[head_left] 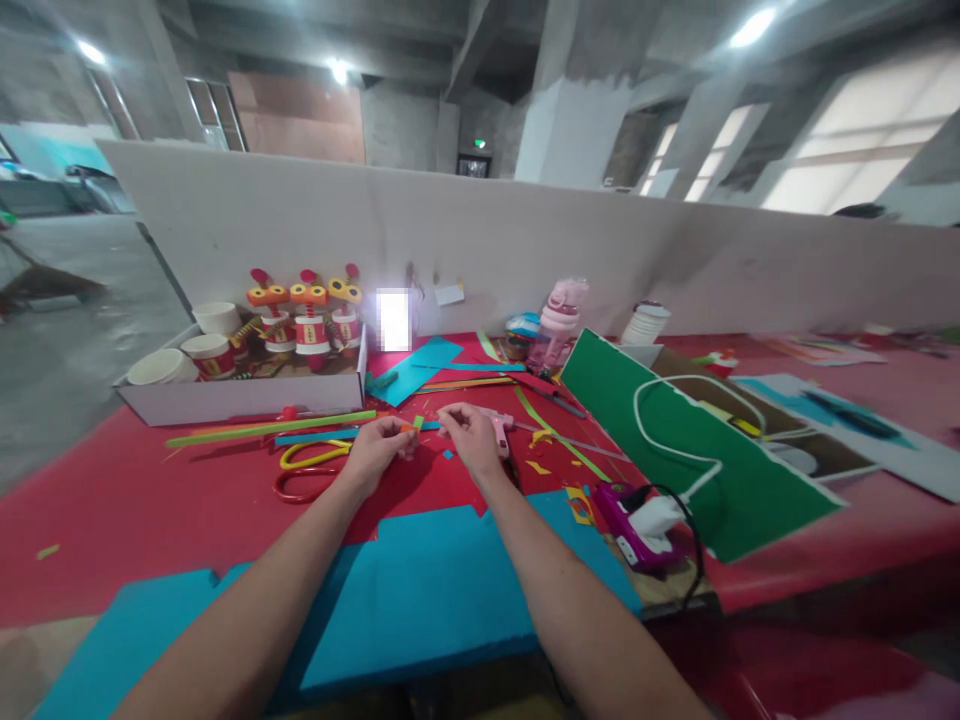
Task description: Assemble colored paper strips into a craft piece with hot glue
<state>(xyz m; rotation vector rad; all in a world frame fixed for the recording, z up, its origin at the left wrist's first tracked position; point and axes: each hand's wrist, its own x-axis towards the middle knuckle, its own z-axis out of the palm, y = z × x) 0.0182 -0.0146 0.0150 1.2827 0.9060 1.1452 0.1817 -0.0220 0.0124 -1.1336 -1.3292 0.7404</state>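
My left hand (384, 450) is pinched at the end of a small strip, with orange and green paper (418, 424) showing at its fingertips. Close to it on the right, my right hand (466, 435) pinches a short blue strip (430, 426). Both hands are above the red tabletop, a small gap between them. Scissors with yellow and red handles (289, 472) lie left of my left hand. A pink glue gun (501, 432) lies behind my right hand, partly hidden. Blue sheets (442, 580) lie under my forearms.
At the back left, a white box (247, 398) holds paper cups and several cup figures. A pink bottle (559, 320) stands at the back. On the right are a green board (675, 450) and a purple power strip (641, 530) with a white cable. Paper strips and scraps lie around.
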